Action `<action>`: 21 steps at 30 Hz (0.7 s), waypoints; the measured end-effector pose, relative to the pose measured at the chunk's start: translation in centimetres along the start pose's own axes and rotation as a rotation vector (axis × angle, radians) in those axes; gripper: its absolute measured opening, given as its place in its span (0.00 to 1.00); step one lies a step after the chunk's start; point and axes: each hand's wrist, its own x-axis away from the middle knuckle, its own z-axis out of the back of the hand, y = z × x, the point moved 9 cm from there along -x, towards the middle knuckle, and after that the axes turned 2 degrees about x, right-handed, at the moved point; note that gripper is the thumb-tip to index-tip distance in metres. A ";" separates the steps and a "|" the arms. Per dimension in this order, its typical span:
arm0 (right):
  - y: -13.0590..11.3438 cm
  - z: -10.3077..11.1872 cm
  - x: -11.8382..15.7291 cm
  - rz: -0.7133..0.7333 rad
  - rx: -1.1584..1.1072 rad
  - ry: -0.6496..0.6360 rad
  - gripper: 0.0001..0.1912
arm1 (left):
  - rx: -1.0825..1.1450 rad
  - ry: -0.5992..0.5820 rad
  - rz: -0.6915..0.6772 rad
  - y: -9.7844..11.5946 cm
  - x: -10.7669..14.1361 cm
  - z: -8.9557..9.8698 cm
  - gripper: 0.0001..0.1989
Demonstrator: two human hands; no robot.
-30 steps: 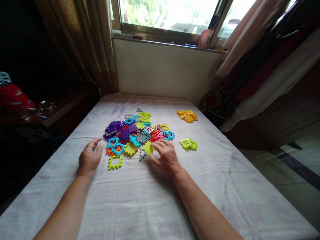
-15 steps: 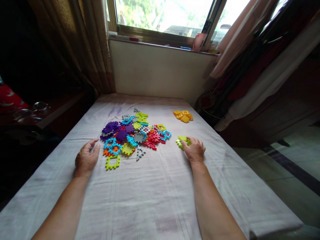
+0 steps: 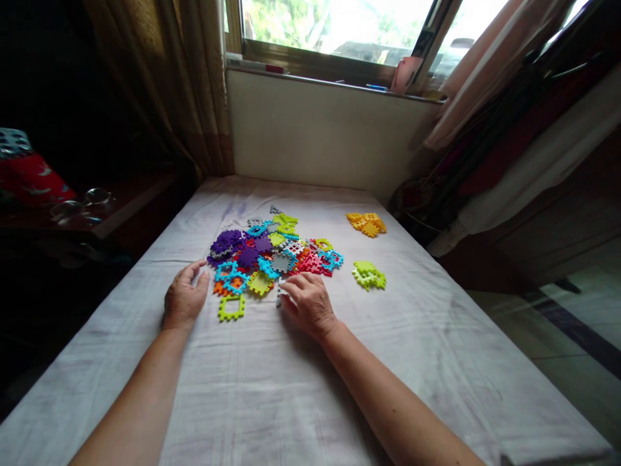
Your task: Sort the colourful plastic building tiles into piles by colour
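A mixed pile of interlocking plastic tiles in purple, blue, red, grey, orange and lime lies mid-table; a purple tile [image 3: 248, 257] is near its middle. My left hand [image 3: 187, 294] rests on the cloth left of the pile, fingers loosely apart, holding nothing. Over the pile's front edge is my right hand [image 3: 310, 301], fingers bent but apart, partly covering a grey tile [image 3: 280, 292]. Left of that hand are a solid lime tile [image 3: 261, 283] and a lime square frame [image 3: 231, 308]. A small lime group [image 3: 369, 276] sits apart on the right.
A stack of yellow tiles [image 3: 367, 224] lies toward the far right of the cloth-covered table [image 3: 233, 408]. Glasses [image 3: 83, 206] and a red bag [image 3: 33, 178] are on a dark surface at left. A pink cup [image 3: 405, 74] stands on the windowsill; clothes hang at right.
My right hand has left the lime tiles at the right and moved left to the pile's front edge. The lime tiles stay behind on the cloth. The camera view has shifted slightly left.
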 end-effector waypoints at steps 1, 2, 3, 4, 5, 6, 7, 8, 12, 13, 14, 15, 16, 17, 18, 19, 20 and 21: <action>-1.1 -0.7 -0.4 0.020 0.011 -0.037 0.10 | -0.002 0.001 0.006 0.0 0.0 0.0 0.18; -1.9 -1.2 -0.9 0.025 0.025 -0.066 0.10 | -0.005 -0.001 0.010 -0.1 0.0 -0.1 0.19; -2.5 -1.7 -1.3 0.018 0.041 -0.087 0.11 | -0.006 -0.003 0.012 -0.1 0.0 -0.1 0.19; -2.8 -2.2 -1.7 0.006 0.056 -0.103 0.11 | -0.006 -0.003 0.011 -0.1 0.0 -0.1 0.19; -3.0 -2.6 -2.1 -0.008 0.068 -0.113 0.10 | -0.006 -0.002 0.008 -0.1 0.0 -0.1 0.19; -3.1 -2.9 -2.4 -0.018 0.077 -0.118 0.09 | -0.004 0.001 0.003 -0.1 0.0 -0.1 0.18; -3.2 -3.2 -2.6 -0.022 0.084 -0.118 0.08 | -0.003 0.002 -0.002 -0.1 -0.1 -0.1 0.18; -3.3 -3.4 -2.8 -0.020 0.089 -0.115 0.08 | -0.002 0.003 -0.008 -0.1 -0.1 -0.1 0.18; -4.1 -2.4 -2.6 0.021 0.070 -0.045 0.10 | 0.005 -0.008 -0.020 0.0 -0.1 -0.2 0.19; -4.3 -1.8 -2.4 0.030 0.045 -0.012 0.10 | 0.007 -0.011 -0.022 0.0 -0.1 -0.2 0.18; -4.3 -1.0 -2.2 0.032 0.012 0.024 0.10 | 0.008 -0.011 -0.024 0.0 -0.1 -0.2 0.18; -4.0 -0.1 -1.9 0.021 -0.024 0.064 0.10 | 0.007 -0.011 -0.029 0.0 -0.1 -0.2 0.18; -3.4 0.8 -1.7 -0.004 -0.059 0.106 0.11 | 0.006 -0.011 -0.035 0.1 -0.1 -0.3 0.18; -2.4 1.6 -1.3 -0.045 -0.088 0.149 0.11 | 0.004 -0.010 -0.040 0.1 -0.1 -0.3 0.18; -1.0 2.4 -0.9 -0.100 -0.112 0.191 0.11 | 0.001 -0.009 -0.043 0.1 -0.1 -0.3 0.18; 0.8 3.1 -0.3 -0.171 -0.133 0.232 0.12 | -0.004 -0.008 -0.043 0.0 -0.1 -0.3 0.18; 3.0 3.7 0.4 -0.260 -0.150 0.272 0.13 | -0.010 -0.007 -0.041 0.0 -0.1 -0.3 0.17; 5.5 4.4 1.3 -0.356 -0.160 0.309 0.14 | -0.017 -0.008 -0.041 0.0 -0.1 -0.3 0.17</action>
